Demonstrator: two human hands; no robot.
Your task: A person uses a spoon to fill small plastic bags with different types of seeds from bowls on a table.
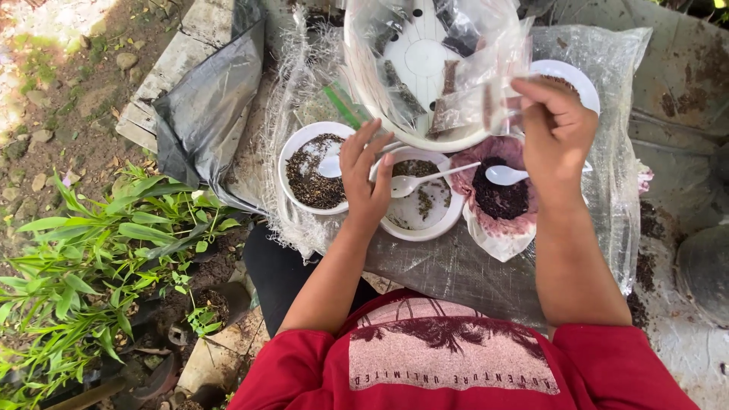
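My right hand [558,129] is pinching a small clear bag [474,102] at 12 o'clock over the bowls. My left hand [366,178] hovers open by the spoon [421,181]. The bag looks light, floppy and slick, so I'd grip the top edge.

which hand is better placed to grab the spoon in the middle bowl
Left, probably. The left hand hovers open right beside the white spoon in the middle bowl, while the right hand is pinching a clear plastic bag.
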